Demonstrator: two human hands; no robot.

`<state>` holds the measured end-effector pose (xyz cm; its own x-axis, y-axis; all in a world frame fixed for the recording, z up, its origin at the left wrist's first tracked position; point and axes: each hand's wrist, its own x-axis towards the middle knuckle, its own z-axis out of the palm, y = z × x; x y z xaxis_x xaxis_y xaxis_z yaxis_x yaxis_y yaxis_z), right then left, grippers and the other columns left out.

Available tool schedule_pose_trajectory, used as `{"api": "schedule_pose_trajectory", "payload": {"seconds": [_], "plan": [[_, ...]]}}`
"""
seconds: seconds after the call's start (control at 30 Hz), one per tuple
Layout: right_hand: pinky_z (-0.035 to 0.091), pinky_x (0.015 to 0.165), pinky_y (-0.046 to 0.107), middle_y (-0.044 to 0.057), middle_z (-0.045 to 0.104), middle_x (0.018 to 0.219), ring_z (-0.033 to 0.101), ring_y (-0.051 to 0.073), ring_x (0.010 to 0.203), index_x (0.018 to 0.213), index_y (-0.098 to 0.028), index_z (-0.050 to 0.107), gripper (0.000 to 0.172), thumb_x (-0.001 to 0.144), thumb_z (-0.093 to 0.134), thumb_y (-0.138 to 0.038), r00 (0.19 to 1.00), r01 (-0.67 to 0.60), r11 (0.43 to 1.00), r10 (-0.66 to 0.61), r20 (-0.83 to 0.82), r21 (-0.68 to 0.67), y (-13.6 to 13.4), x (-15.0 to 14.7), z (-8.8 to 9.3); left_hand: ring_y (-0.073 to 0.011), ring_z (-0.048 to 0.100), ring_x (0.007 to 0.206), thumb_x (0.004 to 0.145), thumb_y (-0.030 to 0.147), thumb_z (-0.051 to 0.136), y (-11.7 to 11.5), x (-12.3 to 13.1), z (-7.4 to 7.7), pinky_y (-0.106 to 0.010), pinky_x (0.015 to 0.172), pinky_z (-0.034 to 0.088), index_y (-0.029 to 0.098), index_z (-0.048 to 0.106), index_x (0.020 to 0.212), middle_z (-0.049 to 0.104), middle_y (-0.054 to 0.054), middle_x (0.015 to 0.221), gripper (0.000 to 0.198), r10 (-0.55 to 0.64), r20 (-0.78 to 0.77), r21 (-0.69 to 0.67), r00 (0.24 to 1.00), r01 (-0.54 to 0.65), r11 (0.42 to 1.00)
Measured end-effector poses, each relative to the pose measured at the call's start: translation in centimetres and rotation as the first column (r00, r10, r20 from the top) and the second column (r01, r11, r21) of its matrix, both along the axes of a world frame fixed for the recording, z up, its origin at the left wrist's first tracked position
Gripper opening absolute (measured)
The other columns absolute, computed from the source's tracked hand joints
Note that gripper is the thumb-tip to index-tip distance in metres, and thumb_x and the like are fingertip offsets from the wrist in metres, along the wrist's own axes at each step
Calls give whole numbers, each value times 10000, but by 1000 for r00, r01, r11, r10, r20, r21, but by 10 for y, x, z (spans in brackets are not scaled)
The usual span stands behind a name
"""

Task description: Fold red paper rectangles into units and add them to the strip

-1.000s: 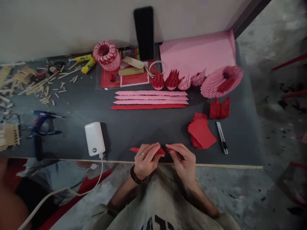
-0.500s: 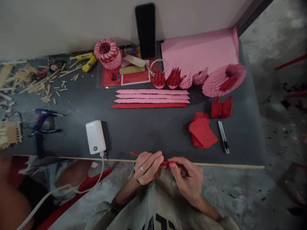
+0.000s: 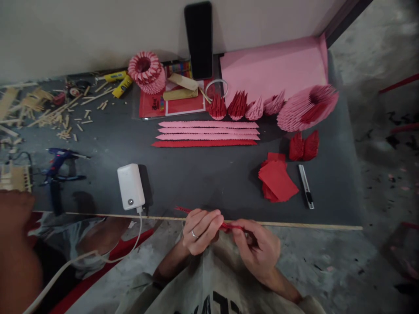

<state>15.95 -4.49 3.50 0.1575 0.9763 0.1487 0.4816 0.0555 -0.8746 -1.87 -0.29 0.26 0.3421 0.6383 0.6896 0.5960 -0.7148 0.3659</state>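
Note:
Just past the table's front edge, my left hand (image 3: 202, 230) is closed around a folded red paper strip (image 3: 182, 209), whose jagged end sticks out to the left. My right hand (image 3: 257, 246) pinches the strip's other end between thumb and forefinger. Most of the strip is hidden by my fingers. Farther back on the table lie several pink folded strips (image 3: 207, 131) and one red folded strip (image 3: 204, 143), side by side. A stack of red paper pieces (image 3: 279, 179) sits to the right, beside a utility knife (image 3: 306, 186).
A white power bank (image 3: 131, 186) with a cable stands left of my hands. Behind are folded-paper pieces, including a pink ring-topped vase shape (image 3: 145, 73), and a phone (image 3: 199, 40) leaning on the wall. A glue gun (image 3: 62, 161), wood sticks and another person's arm (image 3: 18, 244) are at left.
My right hand has shifted slightly right and down, showing a bit more red paper between my hands. At far left, the other person's arm has come up over the table edge.

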Motion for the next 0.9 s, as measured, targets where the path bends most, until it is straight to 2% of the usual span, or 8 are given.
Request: {"api": "schedule_pose_trajectory", "payload": {"seconds": [0.13,0.27,0.43,0.57,0.7,0.83,0.87,0.9], "plan": [[673,649,266,-28,853,873,761,159,555,1088,-313,679,241,920,671,-141,996,-32,996,25,84,85,-3,0,-4,-190,772,786,904,44,678,0,0,1,-334,749,628,118,732,1125,839,-105,881,240,0,26,21,1000,0,1000],[678,662,265,-41,854,863,801,183,638,1107,-335,685,316,901,661,-98,988,-15,987,-10,155,163,-3,-2,-6,-212,784,794,869,30,729,-2,-1,-5,-362,720,639,191,733,1165,843,-75,970,337,0,50,-25,999,2,1000],[660,614,273,-28,848,853,685,149,448,1065,-333,689,229,918,674,-159,993,-33,998,26,116,61,-2,-1,-3,-166,778,826,890,59,753,0,-4,-7,-308,723,641,166,764,1054,826,-51,1046,197,-29,17,100,999,27,995],[608,541,257,-39,815,764,595,117,380,1007,-317,690,166,923,672,-176,999,-43,999,43,-2,-12,3,2,1,-193,782,820,890,68,732,1,-3,-1,-334,714,646,168,747,1081,835,-74,985,216,-35,15,21,999,35,999],[561,499,224,-59,779,722,629,109,433,958,-306,691,127,920,677,-186,992,-42,997,34,-125,-63,6,3,3,-203,784,793,929,104,692,1,0,4,-343,706,642,158,746,1076,838,-92,938,166,-43,27,12,999,42,999],[560,509,210,-61,780,739,688,115,510,970,-307,695,140,915,691,-178,988,-33,995,19,-152,-92,3,3,1,-202,791,811,930,107,716,-1,-4,5,-340,755,651,115,745,1074,837,-115,925,147,-65,-18,13,998,65,998],[566,514,212,-60,781,741,698,118,519,977,-307,695,142,918,690,-178,986,-39,994,21,-167,-100,3,2,0,-203,794,817,935,122,722,-2,-6,5,-340,764,655,117,744,1085,839,-113,924,152,-77,-35,4,996,77,997],[575,519,215,-60,782,739,707,122,526,982,-308,694,144,921,687,-178,983,-46,993,25,-183,-110,2,2,0,-199,799,833,945,148,726,-3,-8,5,-335,782,660,143,744,1104,844,-96,935,161,-72,-56,-61,996,68,996]]}}
